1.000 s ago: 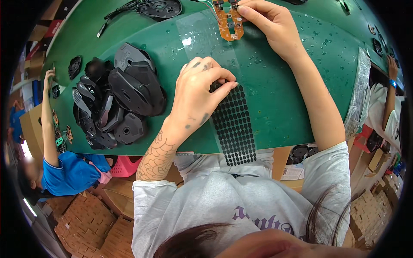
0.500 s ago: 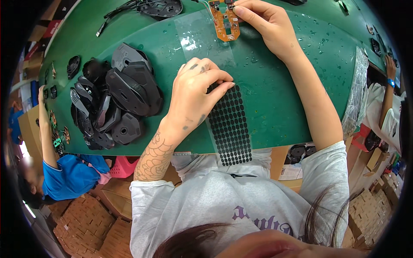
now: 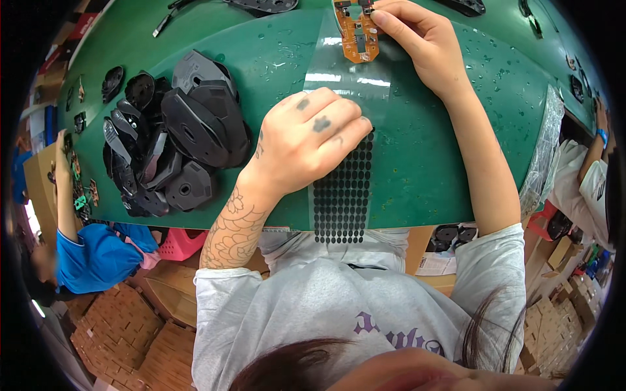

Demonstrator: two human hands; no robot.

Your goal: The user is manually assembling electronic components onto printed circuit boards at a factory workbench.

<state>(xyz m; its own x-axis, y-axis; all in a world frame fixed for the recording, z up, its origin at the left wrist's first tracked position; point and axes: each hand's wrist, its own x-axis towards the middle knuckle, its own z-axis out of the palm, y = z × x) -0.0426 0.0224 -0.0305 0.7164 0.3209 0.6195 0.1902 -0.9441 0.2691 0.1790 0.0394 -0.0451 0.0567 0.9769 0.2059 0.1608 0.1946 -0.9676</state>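
My left hand (image 3: pixel 312 138) is closed over the upper part of a clear sheet of small black oval stickers (image 3: pixel 340 207). Its fingers curl under, so their tips are mostly hidden. The sheet's lower end hangs past the table's near edge toward my lap. At the far side, my right hand (image 3: pixel 427 49) pinches an orange circuit board (image 3: pixel 355 51) by its right edge between thumb and fingers. The board's top is cut off by the picture's edge. A bare stretch of clear film (image 3: pixel 345 83) lies between the board and my left hand.
Black mouse shells (image 3: pixel 202 124) are piled on the green table (image 3: pixel 430 189) at left. A cable plug (image 3: pixel 158 29) lies far left. Clear plastic wrap (image 3: pixel 546 146) edges the right side. Co-workers' arms show at both sides; a pink crate (image 3: pixel 181 244) stands below the table.
My left hand has turned knuckles-up and shifted slightly right; the sticker sheet has changed its slant. My right hand and the board appear slightly farther right.
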